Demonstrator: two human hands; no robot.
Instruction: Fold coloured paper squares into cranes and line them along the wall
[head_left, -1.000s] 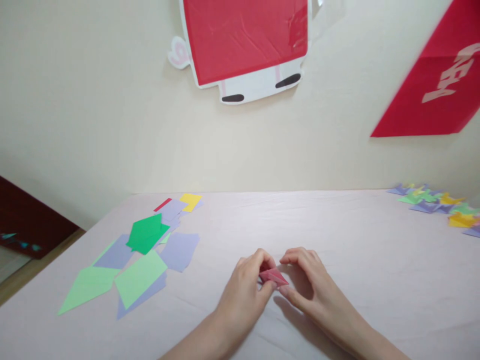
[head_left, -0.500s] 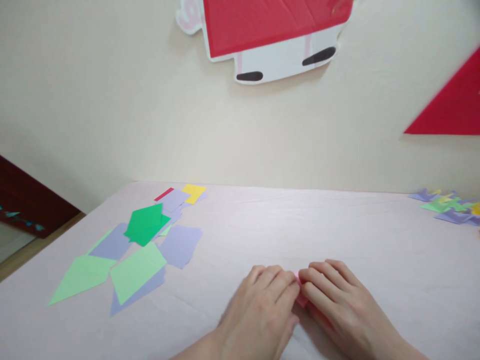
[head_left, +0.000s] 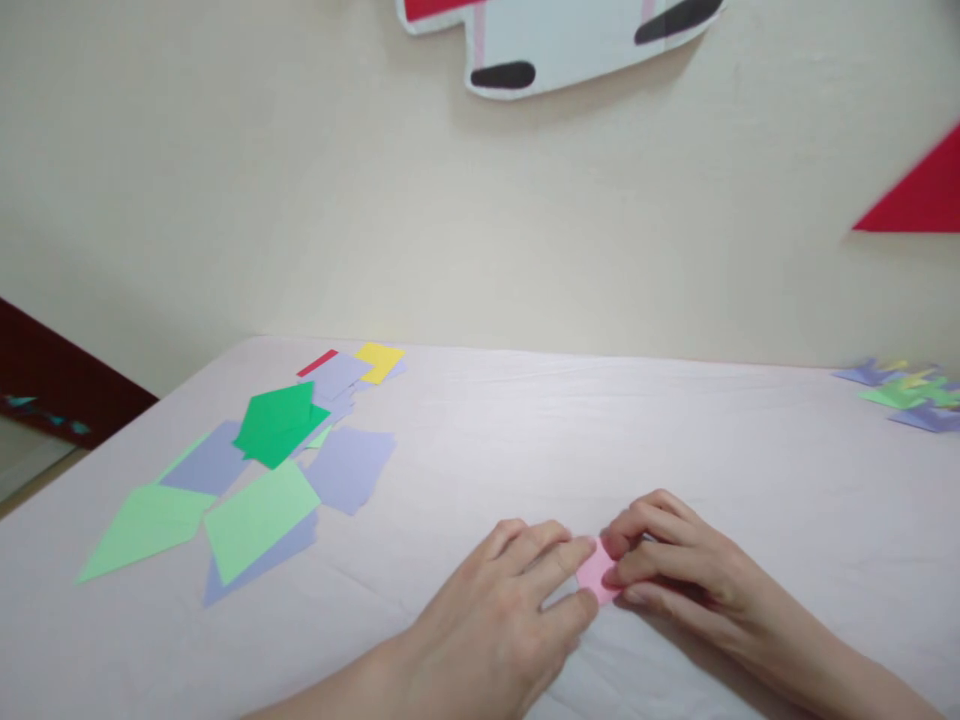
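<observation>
One small pink paper (head_left: 597, 577) lies flat on the table (head_left: 525, 440), between the two hands. The left hand (head_left: 510, 610) closes forefinger and thumb on its left edge. The right hand (head_left: 675, 565) curls its fingers (head_left: 637, 575) down onto its right edge. This two-sided hold likely pins the paper flat and keeps it from sliding.

Well left of the fingers and farther back lie two pale green sheets (head_left: 259, 515), one dark green sheet (head_left: 277, 428), about four lilac sheets (head_left: 349, 470), one yellow sheet (head_left: 379, 360) and one red strip (head_left: 316, 363). Far right of the fingers sits one cluster of folded pieces (head_left: 904, 395), too small to count.
</observation>
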